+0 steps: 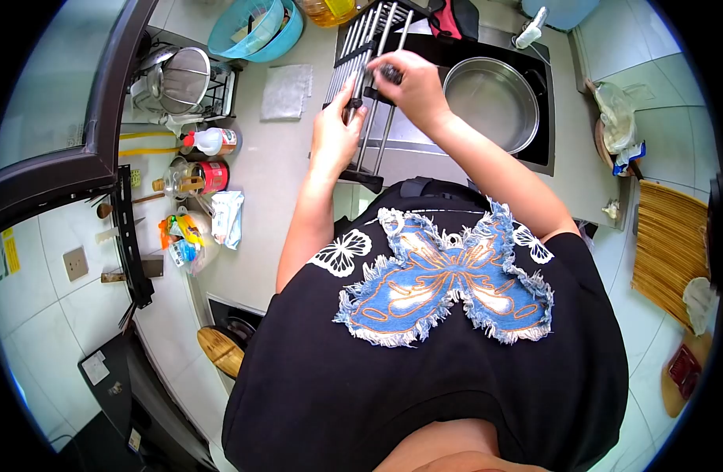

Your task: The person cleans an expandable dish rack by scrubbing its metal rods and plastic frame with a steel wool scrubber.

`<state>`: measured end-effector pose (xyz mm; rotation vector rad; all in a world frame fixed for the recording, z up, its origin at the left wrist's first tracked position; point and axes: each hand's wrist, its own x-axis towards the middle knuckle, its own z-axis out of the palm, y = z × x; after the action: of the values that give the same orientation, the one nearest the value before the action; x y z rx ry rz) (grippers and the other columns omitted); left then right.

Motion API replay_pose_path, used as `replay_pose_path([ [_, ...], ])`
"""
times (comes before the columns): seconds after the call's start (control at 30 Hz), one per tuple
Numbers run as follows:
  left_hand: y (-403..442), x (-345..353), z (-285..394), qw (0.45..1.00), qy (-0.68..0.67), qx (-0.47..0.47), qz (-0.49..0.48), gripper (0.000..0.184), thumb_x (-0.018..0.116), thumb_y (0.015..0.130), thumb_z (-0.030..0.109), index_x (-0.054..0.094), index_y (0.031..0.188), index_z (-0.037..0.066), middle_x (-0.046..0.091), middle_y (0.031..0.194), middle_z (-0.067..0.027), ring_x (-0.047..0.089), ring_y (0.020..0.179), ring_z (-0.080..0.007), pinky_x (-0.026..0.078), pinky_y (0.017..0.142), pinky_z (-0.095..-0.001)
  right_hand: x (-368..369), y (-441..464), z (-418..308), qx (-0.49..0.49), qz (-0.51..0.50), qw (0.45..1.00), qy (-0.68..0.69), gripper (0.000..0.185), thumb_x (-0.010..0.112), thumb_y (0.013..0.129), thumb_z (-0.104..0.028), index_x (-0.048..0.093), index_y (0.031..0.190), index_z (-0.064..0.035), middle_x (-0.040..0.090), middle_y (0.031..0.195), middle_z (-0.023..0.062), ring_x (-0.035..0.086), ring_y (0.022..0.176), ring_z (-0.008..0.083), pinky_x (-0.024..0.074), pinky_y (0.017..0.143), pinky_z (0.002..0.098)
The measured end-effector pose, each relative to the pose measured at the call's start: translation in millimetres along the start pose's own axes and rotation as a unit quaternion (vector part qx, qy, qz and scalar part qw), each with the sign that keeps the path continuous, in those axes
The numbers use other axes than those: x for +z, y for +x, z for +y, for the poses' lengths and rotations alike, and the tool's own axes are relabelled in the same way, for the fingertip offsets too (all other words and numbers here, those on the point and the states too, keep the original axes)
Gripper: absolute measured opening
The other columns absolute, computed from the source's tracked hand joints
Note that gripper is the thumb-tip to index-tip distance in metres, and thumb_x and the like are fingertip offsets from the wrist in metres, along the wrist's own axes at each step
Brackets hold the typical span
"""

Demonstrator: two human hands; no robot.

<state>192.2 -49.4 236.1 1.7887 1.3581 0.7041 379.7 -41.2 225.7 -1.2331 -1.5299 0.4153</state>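
A metal rack of parallel bars with black end pieces [365,178] stands over the counter at the left edge of the black sink. On the rack's left part, my left hand [337,132] is closed around a dark, slim object [350,112] whose details I cannot make out. My right hand [409,85] is above the bars, fingers curled round a small dark item [391,74]. Both hands are close together. A round steel pot [491,106] sits in the sink to the right of my right hand.
A grey cloth [286,92] lies on the counter left of the rack. Blue basins [285,42] and an oil bottle [327,9] stand behind. Bottles and jars [214,177] line the left side. A faucet [532,30] rises behind the sink.
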Motion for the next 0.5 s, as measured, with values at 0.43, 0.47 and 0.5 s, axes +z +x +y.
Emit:
replay_pose_path([
  [0.43, 9, -3, -23, 0.993, -0.001, 0.081, 0.09, 0.062, 0.068, 0.093, 0.007, 0.051, 0.152, 0.015, 0.073, 0.104, -0.0234, 0.069, 0.077, -0.0224, 0.054, 0.079, -0.0348, -19, -10, 4, -0.005, -0.081, 0.997, 0.001, 0.016, 0.074, 0.083, -0.002, 0.071, 0.098, -0.0051, 0.071, 0.094, 0.0113, 0.071, 0.088, 0.0263, 0.0565, 0.079, 0.0347],
  [0.47, 10, 0, -29, 0.991, 0.008, 0.093, 0.1, 0.062, 0.068, 0.093, 0.007, 0.051, 0.152, 0.016, 0.073, 0.098, -0.0222, 0.07, 0.078, -0.0221, 0.054, 0.079, -0.035, -20, -6, -1, -0.015, -0.065, 0.998, 0.014, 0.016, 0.074, 0.083, -0.002, 0.071, 0.098, -0.0048, 0.071, 0.094, 0.0114, 0.07, 0.088, 0.0265, 0.0565, 0.079, 0.0348],
  [0.5, 7, -2, -23, 0.991, 0.008, 0.093, 0.1, 0.062, 0.068, 0.093, 0.007, 0.051, 0.152, 0.016, 0.073, 0.098, -0.0222, 0.07, 0.078, -0.0221, 0.054, 0.079, -0.035, -18, -4, -7, -0.025, -0.047, 0.998, 0.026, 0.016, 0.074, 0.083, -0.002, 0.071, 0.099, -0.0045, 0.072, 0.094, 0.0115, 0.07, 0.088, 0.0266, 0.0565, 0.079, 0.035],
])
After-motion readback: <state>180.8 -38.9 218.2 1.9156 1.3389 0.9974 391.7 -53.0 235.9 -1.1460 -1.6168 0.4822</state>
